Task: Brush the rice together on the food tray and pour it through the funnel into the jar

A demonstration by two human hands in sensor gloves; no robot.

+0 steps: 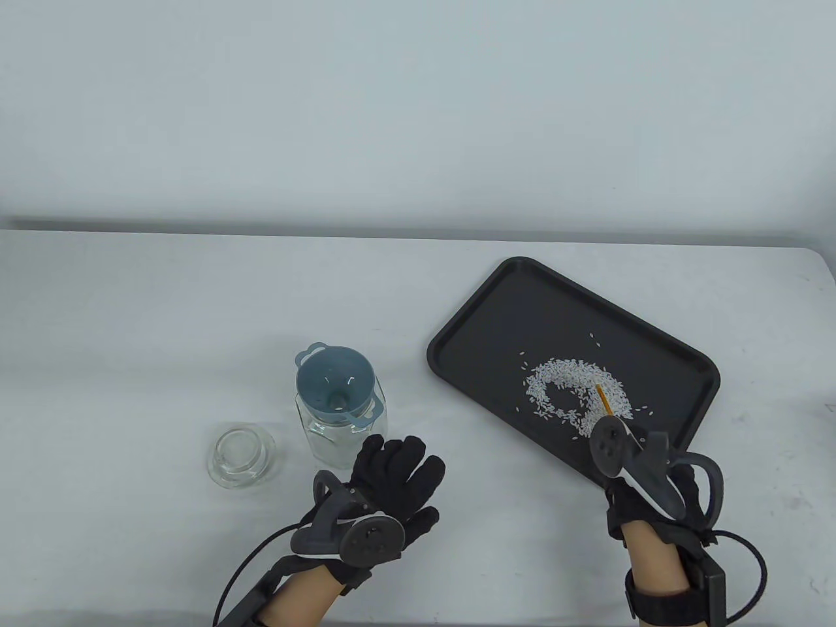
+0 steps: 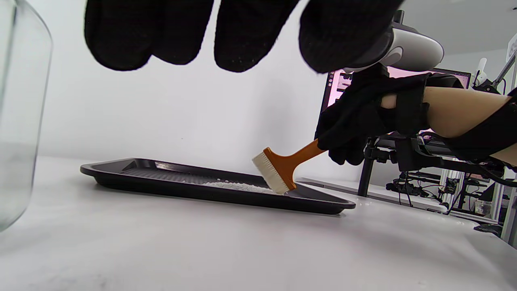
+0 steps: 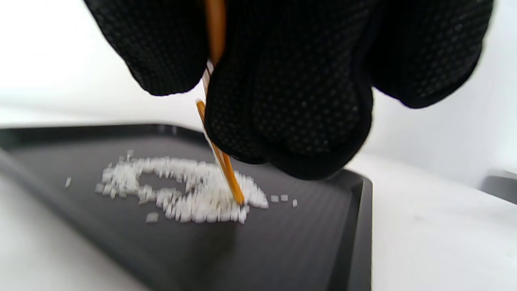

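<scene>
On the tray (image 1: pixel 483 313), the brush (image 2: pixel 282 167) is gripped by the right hand (image 2: pixel 355 121) – bristles set against the rice (image 1: pixel 575 392); the left hand (image 1: pixel 392 477) is held relaxed near the jar (image 1: pixel 339 431)

White table (image 1: pixel 163 294), matte, evenly lit, soft shadows. Plain pale wall (image 1: pixel 418 98) along far edge. Off the right end: lit monitor (image 2: pixel 343 87), dark stands and cables (image 2: pixel 408 178), cluttered white bench (image 2: pixel 404 198).
</scene>
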